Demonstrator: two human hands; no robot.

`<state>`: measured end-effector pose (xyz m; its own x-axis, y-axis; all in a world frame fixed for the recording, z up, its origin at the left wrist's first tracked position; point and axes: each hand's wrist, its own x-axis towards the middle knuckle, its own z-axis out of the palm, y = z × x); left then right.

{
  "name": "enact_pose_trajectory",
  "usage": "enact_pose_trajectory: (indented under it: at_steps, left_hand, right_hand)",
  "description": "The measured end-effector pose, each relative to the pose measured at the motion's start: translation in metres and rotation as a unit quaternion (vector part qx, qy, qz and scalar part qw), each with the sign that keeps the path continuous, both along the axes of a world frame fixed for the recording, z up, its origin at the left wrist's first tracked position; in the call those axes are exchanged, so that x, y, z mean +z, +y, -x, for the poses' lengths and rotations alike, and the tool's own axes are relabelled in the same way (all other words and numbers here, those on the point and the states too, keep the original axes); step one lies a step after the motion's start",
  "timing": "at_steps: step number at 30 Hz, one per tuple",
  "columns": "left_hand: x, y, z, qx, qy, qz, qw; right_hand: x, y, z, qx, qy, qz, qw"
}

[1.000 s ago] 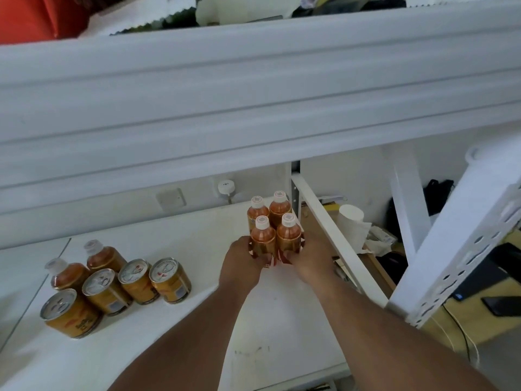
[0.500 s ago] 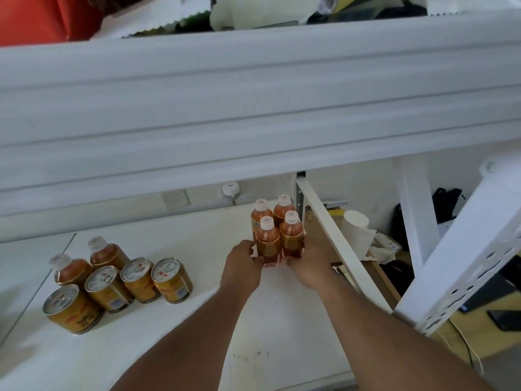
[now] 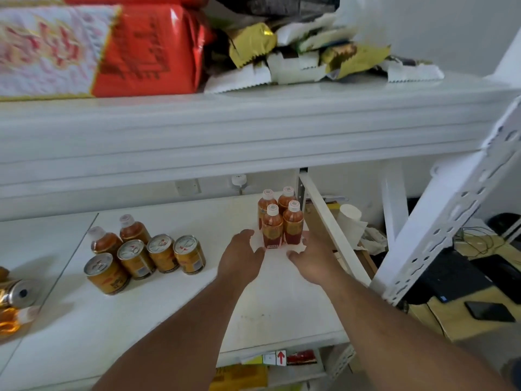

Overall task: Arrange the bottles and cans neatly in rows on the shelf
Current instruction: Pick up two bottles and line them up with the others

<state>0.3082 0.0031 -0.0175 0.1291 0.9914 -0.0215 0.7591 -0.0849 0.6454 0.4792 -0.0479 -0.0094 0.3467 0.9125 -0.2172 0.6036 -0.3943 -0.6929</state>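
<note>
On the shelf (image 3: 282,311), going left to right, a can lying on its side (image 3: 17,292) shows at the far left edge, then comes a loose cluster of two bottles (image 3: 118,235) and four upright cans (image 3: 143,258), and then a tight block of four bottles (image 3: 280,218) at the far right, close to the shelf's side rail (image 3: 332,230). The left hand (image 3: 241,256) is open, fingers loosely spread and palm down, just near-left of that block and not gripping it; whether a fingertip grazes the front bottle cannot be told. The right hand (image 3: 313,259) is likewise open and relaxed, just near-right of the block and holding nothing. The step in hand looks like squaring up this block, and it seems nearly settled. To do it well, both palms should press in evenly from each side, low on the bottles so that none tips, keeping the front pair level with each other. The left cluster and the fallen can likely need straightening next.
</note>
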Motion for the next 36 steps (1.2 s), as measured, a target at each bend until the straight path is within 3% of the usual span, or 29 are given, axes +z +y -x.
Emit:
enact_pose_trajectory:
  at_steps: [5,9,12,22,36]
  left_hand:
    - [0.026,-0.024,0.030,-0.032,0.072,-0.008,0.997]
    - [0.050,-0.050,0.055,-0.060,0.203,-0.023,0.977]
    - [0.068,-0.080,0.073,-0.035,0.241,-0.036,0.969]
    - [0.086,-0.172,0.130,0.016,0.319,0.011,0.948]
    - [0.088,-0.205,0.256,0.049,0.316,0.009,0.948]
  right_hand:
    - [0.032,-0.023,0.022,0.106,-0.120,-0.017,0.987]
    - [0.054,-0.044,0.038,0.198,-0.291,-0.066,0.934]
    - [0.066,-0.061,0.052,0.240,-0.355,-0.078,0.900]
    - [0.073,-0.128,0.110,0.331,-0.334,-0.028,0.882]
    - [0.083,-0.156,0.236,0.354,-0.349,-0.013,0.868]
